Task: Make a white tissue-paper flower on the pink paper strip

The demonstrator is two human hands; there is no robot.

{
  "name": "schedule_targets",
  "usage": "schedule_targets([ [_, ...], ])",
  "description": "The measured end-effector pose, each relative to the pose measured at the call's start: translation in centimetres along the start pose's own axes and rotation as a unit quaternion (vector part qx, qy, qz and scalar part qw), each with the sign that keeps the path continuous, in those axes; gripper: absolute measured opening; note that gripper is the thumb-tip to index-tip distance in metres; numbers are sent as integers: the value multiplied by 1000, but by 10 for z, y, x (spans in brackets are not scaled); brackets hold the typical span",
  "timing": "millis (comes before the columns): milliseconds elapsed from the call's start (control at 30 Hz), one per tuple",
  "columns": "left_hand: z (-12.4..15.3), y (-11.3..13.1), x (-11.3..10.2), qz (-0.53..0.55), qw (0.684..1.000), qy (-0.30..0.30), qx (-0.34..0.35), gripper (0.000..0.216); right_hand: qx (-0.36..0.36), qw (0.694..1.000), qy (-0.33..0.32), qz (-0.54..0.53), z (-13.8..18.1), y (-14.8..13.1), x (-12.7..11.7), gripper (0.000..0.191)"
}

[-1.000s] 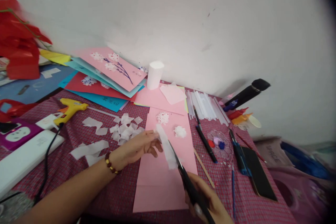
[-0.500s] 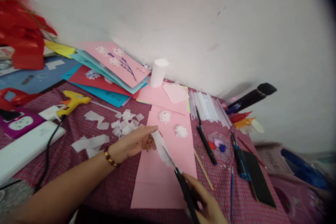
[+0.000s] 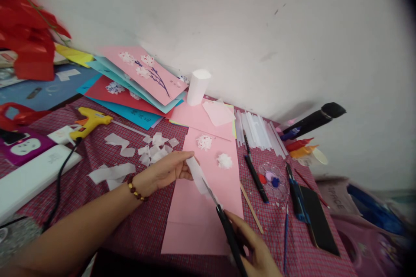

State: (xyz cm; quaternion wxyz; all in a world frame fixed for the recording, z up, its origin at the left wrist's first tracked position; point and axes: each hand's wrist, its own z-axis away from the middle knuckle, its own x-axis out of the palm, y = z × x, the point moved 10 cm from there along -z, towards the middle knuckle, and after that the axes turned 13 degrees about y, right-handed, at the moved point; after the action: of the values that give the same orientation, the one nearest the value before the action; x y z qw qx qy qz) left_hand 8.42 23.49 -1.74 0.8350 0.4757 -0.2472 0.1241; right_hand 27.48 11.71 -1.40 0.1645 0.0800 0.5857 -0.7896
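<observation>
Read the clock from the middle of the white paper strip (image 3: 196, 174), with twelve at the top of the head view. Pinched at its upper end, toward eleven o'clock, between thumb and fingers of the left hand (image 3: 167, 172), with the remaining fingers loosely curled just beneath. From that pinch, slanting down toward five o'clock, over the pink sheet (image 3: 191, 236); impossible to tell, at the lower end, touching or apart.

Looks very light, thin and limp; likely to sag or fold aside under a push, and to crease or tear under a hard tug. Not slippery, by appearance; best taken with a gentle pinch at a short end or corner, close enough to the blades for some stiffness yet clear of their edges.

See, toward four or five o'clock, the right hand (image 3: 255, 244) gripping black-handled scissors (image 3: 229, 230), with fingers wrapped about the partly hidden handles. Aimed toward eleven o'clock, with blades along the lower part of the strip; too fine in view to judge as parted or closed. Probably rigid and much heavier than the paper; best held by the handles.

Note also two white rosettes (image 3: 224, 160) on the pink sheet, near twelve and at two; cut paper pieces (image 3: 155, 152) at ten and longer paper lengths (image 3: 112, 173) at nine, on the table (image 3: 139, 225); a dark marker (image 3: 256, 178) at three.
</observation>
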Motion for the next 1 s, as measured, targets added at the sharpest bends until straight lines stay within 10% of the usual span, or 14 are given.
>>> schedule_targets([
  [1000,-8,-1,-15,-98,992,77,15,11,33,988,-78,-130,-6,9,12,61],
])
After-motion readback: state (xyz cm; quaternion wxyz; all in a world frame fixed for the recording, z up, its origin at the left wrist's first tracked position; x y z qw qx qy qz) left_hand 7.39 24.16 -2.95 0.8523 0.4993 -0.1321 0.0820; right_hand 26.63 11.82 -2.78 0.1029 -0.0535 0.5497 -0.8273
